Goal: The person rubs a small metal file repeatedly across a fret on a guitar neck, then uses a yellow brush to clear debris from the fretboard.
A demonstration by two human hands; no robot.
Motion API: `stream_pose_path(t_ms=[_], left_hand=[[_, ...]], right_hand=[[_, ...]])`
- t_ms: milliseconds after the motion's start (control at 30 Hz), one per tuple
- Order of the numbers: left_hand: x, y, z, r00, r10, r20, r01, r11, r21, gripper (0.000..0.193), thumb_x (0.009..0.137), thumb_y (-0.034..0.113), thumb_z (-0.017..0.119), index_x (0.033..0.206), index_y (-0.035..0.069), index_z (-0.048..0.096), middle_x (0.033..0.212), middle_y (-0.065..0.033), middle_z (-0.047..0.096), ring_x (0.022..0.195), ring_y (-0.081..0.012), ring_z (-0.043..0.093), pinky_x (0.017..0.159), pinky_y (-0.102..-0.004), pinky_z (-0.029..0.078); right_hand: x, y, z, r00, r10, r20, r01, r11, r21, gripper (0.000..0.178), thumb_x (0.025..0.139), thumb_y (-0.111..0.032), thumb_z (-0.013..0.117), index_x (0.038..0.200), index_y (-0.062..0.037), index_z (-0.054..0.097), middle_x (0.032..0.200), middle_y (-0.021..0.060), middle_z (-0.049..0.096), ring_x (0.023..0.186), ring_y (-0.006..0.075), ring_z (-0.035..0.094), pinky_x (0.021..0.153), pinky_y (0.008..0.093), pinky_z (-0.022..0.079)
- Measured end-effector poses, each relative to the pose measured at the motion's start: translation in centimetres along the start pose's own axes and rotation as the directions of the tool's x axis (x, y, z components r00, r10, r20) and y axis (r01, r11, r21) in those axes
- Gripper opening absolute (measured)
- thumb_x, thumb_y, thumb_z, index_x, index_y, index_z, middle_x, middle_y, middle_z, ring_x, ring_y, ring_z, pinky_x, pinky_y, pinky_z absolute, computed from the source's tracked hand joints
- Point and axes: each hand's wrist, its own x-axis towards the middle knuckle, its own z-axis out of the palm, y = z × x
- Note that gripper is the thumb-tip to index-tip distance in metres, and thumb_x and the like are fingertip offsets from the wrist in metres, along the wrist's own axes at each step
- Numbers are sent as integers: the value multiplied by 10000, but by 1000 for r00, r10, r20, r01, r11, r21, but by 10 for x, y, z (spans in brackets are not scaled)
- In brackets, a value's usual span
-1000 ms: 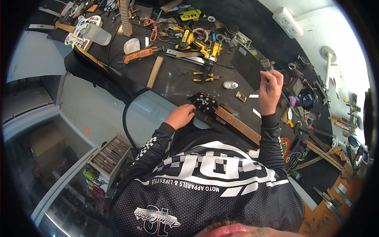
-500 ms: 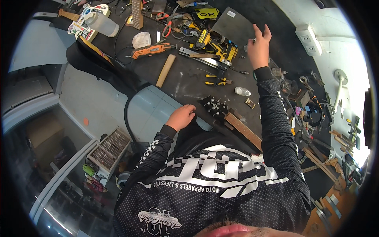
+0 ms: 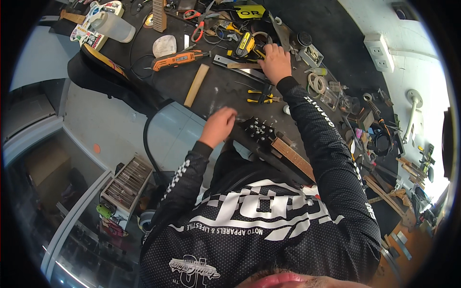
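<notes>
A dark counter with pale smudges curves through the upper half. On the right, a white wall carries a socket plate and a pale fitting on a round base; glare whitens its outer edge. Lower left, pale framing borders dark, glossy panels streaked with reflections. Blue-grey tiles with thin seams show near the middle, beside a lighter grey surface.

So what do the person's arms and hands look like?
The left sleeve is long and black with white checks; the right sleeve is black too, with white lettering. Both cuffs are black. The left hand and right hand wear no gloves.
</notes>
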Motion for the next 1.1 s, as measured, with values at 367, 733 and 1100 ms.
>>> stream_pose_path(t_ms=[367, 733, 1100], left_hand=[[173, -28, -23, 927, 273, -259, -94, 833, 545, 279, 952, 154, 796, 1226, 123, 757, 1180, -50, 666, 1189, -311, 616, 964, -512, 473], [239, -23, -21, 805, 403, -436, -182, 867, 465, 297, 968, 194, 805, 1228, 115, 683, 1182, -85, 655, 1162, -333, 668, 927, -506, 512], [242, -36, -36, 908, 131, -399, 6, 946, 323, 345, 974, 340, 839, 1096, 67, 668, 1091, -110, 708, 1043, -378, 705, 853, -532, 543]], right_hand=[[-16, -1, -8, 978, -205, -45, 207, 977, 49, 270, 898, -75, 704, 1165, -116, 715, 1179, 65, 646, 1201, 285, 627, 1010, 478, 468], [-14, -16, 12, 939, -325, -114, 302, 936, -180, 169, 957, -154, 660, 1097, -98, 735, 1174, 70, 727, 1323, 273, 600, 1209, 537, 407], [23, -42, 38, 937, -333, 109, 350, 903, -249, 74, 968, -159, 677, 989, -120, 736, 930, 43, 782, 958, 242, 749, 886, 394, 511]])
